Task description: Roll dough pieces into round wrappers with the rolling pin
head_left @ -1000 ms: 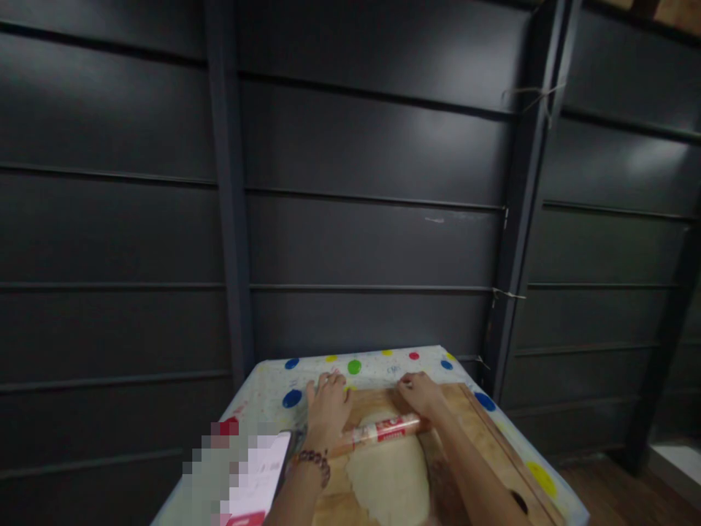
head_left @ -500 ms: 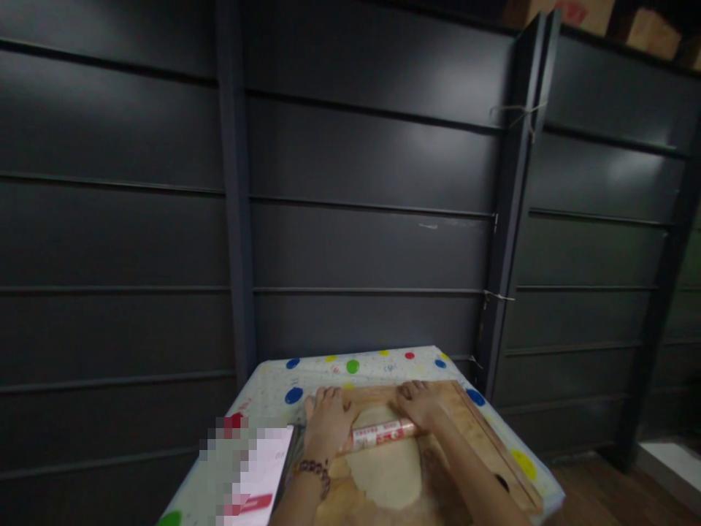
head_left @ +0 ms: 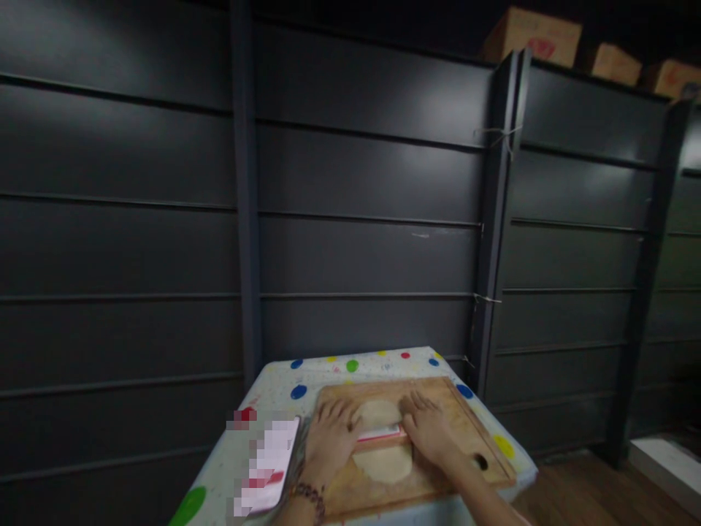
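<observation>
A wooden rolling pin (head_left: 380, 434) with a red and white label lies crosswise over a flat sheet of pale dough (head_left: 385, 466). The dough shows on both sides of the pin, on a wooden cutting board (head_left: 465, 438). My left hand (head_left: 332, 436) rests over the pin's left end, its fingers reaching forward past it. Over the right end, my right hand (head_left: 428, 431) bears down in the same way. Both hands hold the pin from above, and its ends are hidden beneath them. A beaded bracelet (head_left: 309, 495) circles my left wrist.
Under the board is a table with a spotted white cloth (head_left: 268, 394). A phone-like device (head_left: 277, 467), partly pixelated, lies left of the board. Dark panelled wall (head_left: 361, 256) rises behind the table. Cardboard boxes (head_left: 539, 36) stand above the panels at upper right.
The rolling pin and both hands have moved nearer to me over the dough, and the pin's label has turned mostly out of sight. The camera view has shifted, showing more of the board.
</observation>
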Tool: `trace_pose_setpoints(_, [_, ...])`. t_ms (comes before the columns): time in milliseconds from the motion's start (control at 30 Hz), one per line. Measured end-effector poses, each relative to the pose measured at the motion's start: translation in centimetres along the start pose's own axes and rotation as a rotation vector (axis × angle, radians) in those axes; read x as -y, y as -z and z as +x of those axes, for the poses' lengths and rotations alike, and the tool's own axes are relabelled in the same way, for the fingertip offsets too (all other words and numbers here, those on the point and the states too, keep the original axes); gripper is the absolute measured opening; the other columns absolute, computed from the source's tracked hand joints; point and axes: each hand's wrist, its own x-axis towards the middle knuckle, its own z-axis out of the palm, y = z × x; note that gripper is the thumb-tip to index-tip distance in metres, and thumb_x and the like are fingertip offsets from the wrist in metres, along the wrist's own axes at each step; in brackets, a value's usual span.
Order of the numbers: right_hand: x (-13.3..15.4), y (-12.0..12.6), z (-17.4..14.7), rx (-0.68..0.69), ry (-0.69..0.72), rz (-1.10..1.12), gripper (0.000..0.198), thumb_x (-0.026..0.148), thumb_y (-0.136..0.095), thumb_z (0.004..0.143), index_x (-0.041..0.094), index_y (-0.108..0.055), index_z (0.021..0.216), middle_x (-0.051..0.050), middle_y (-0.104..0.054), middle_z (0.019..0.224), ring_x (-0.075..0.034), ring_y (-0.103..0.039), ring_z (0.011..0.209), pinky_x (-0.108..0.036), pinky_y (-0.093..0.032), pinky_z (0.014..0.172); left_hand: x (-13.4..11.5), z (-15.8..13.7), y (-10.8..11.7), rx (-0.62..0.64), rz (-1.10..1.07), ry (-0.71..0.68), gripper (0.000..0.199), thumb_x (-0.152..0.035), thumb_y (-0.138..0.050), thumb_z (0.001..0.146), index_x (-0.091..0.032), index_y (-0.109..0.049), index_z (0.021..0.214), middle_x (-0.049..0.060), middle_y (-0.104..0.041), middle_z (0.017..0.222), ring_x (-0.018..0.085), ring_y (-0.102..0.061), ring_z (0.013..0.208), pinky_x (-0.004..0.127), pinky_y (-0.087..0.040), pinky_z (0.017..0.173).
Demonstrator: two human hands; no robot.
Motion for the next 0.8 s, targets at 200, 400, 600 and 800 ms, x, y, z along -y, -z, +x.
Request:
trace_pose_setpoints(200, [1.9,0.3,-5.7,-0.053,0.006,-0.005,0.049,0.025,-0.032,0.098,0.009,-0.056,0.139,-0.017,-0.056,0.142,-0.027,-0.049,0.135,-0.040,-0.036,0.112,0.2,-1.2,1.0,0.040,-0.032,-0.039,0.046,-0.030,-0.048,0.093,-0.023,-0.057,0.138,0.008,-0.056,0.145,0.028,-0.044,0.138,0.051,-0.030,0.117])
trace_pose_setpoints(400, [2.8,0.8,-8.7,-0.113,-0.030,0.014,0.057,0.043,-0.033,0.101,0.013,-0.051,0.145,-0.014,-0.044,0.151,-0.032,-0.040,0.141,-0.045,-0.035,0.115,0.8,-0.8,2.2,0.015,-0.090,-0.165,0.049,-0.027,-0.049,0.092,-0.030,-0.053,0.141,0.001,-0.048,0.152,0.025,-0.035,0.143,0.052,-0.022,0.122])
trace_pose_setpoints(600, [3.6,0.9,-5.6,-0.152,-0.038,0.058,0.056,0.043,-0.035,0.101,0.020,-0.042,0.151,-0.007,-0.037,0.156,-0.030,-0.031,0.145,-0.048,-0.028,0.118,0.5,0.5,2.2,-0.031,-0.075,-0.208,0.047,-0.029,-0.048,0.093,-0.031,-0.054,0.141,0.001,-0.045,0.154,0.028,-0.037,0.142,0.053,-0.026,0.119])
trace_pose_setpoints(800, [4.2,0.7,-1.2,-0.107,-0.018,0.058,0.053,0.033,-0.027,0.103,0.015,-0.042,0.150,-0.011,-0.036,0.157,-0.028,-0.026,0.147,-0.047,-0.023,0.120,-0.4,2.6,1.3,-0.063,-0.094,-0.141,0.041,-0.030,-0.047,0.096,-0.027,-0.059,0.135,0.004,-0.050,0.150,0.028,-0.039,0.141,0.050,-0.025,0.120])
